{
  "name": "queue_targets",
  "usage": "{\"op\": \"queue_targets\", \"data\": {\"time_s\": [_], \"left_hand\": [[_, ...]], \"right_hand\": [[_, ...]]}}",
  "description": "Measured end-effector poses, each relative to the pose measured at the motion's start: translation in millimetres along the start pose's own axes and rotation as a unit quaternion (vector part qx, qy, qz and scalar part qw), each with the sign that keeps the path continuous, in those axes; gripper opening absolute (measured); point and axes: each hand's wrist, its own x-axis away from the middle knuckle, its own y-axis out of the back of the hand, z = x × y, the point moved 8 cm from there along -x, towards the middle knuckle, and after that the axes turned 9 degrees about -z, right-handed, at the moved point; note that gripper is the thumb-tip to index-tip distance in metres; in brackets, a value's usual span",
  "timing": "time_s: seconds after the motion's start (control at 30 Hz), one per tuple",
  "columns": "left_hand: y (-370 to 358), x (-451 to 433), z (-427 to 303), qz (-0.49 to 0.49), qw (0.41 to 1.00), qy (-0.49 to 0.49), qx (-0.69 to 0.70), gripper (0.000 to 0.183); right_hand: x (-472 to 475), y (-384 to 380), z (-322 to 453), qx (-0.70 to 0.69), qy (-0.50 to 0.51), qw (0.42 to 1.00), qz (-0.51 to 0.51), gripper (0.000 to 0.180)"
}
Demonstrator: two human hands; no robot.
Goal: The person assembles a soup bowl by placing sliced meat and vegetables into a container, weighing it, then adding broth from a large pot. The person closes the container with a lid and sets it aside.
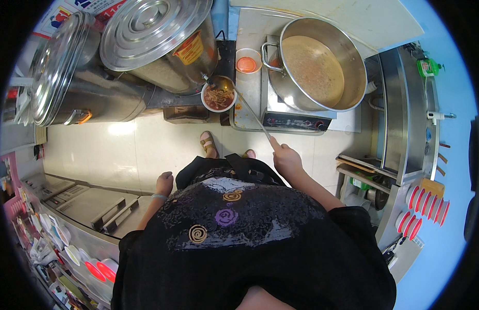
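Observation:
My right hand (288, 159) grips the long metal handle of a ladle (252, 110). The handle reaches away from me to a white bowl (204, 104), where the ladle's head is hard to make out. In the bowl are shredded, noodle-like food (218, 97) and a reddish liquid. A tap (207, 78) on a tall lidded steel barrel (181, 66) sits right over the bowl. My left hand (164, 184) hangs at my side with its fingers curled, and nothing shows in it.
Right of the bowl, a large steel pot (321, 69) of cloudy broth stands on an induction cooker (295, 121). An orange-red substance fills a small tub (247, 64) beside it. A second lidded barrel (104, 95) is at left, a steel sink unit (408, 116) at right, and a steel chest (84, 205) behind my left.

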Motion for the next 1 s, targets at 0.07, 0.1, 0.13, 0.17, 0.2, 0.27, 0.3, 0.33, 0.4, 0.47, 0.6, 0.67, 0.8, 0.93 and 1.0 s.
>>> {"op": "queue_targets", "data": {"time_s": [0.07, 0.1, 0.13, 0.17, 0.2, 0.27, 0.3, 0.33, 0.4, 0.47, 0.6, 0.67, 0.8, 0.93, 1.0], "left_hand": [[2, -2, -7, 0.003, 1.000, -0.007, 0.003, 0.033], [3, -4, -10, 0.005, 1.000, -0.010, 0.005, 0.033], [4, -6, -10, 0.011, 1.000, 0.007, 0.010, 0.033], [6, -8, -15, 0.010, 1.000, -0.018, -0.008, 0.033], [7, -10, -18, 0.013, 0.999, -0.022, -0.023, 0.033], [9, -14, -21, 0.017, 0.999, -0.024, -0.026, 0.033], [9, -17, -23, 0.018, 1.000, -0.020, -0.013, 0.033], [9, -20, -23, 0.021, 1.000, -0.007, 0.001, 0.032], [9, -27, -31, 0.022, 0.999, -0.038, -0.023, 0.032], [8, -34, -37, 0.027, 0.997, -0.055, -0.042, 0.032], [8, -48, -55, 0.045, 0.995, -0.072, -0.059, 0.031], [11, -53, -71, 0.044, 0.993, -0.087, -0.067, 0.031], [12, -65, -129, 0.053, 0.986, -0.153, -0.044, 0.028], [3, -78, -214, 0.081, 0.965, -0.249, 0.025, 0.029], [-5, -83, -256, 0.086, 0.952, -0.289, 0.049, 0.032]], "right_hand": [[-5, 10, 6, -0.108, 0.023, 0.992, -0.056, 0.053], [-8, 16, 10, -0.159, 0.032, 0.983, -0.083, 0.053], [-9, 4, -4, -0.280, -0.095, 0.955, 0.004, 0.052], [-3, -7, -14, -0.391, -0.219, 0.889, 0.091, 0.052], [6, -17, -11, -0.515, -0.322, 0.775, 0.174, 0.051], [6, -10, -10, -0.575, -0.398, 0.693, 0.174, 0.049], [5, -4, -8, -0.611, -0.419, 0.651, 0.165, 0.049], [3, 1, -6, -0.647, -0.437, 0.605, 0.157, 0.049], [-9, 10, -3, -0.679, -0.433, 0.575, 0.141, 0.051], [-23, 14, -3, -0.696, -0.425, 0.566, 0.116, 0.052], [-98, 21, -1, -0.501, -0.317, 0.802, 0.071, 0.048], [-160, 42, 11, -0.096, -0.144, 0.985, 0.001, 0.046], [-258, 35, 20, 0.133, -0.054, 0.971, 0.190, 0.029], [-341, 41, 31, 0.268, -0.027, 0.947, 0.175, 0.023], [-375, 49, 28, 0.257, -0.035, 0.951, 0.167, 0.025]]}}
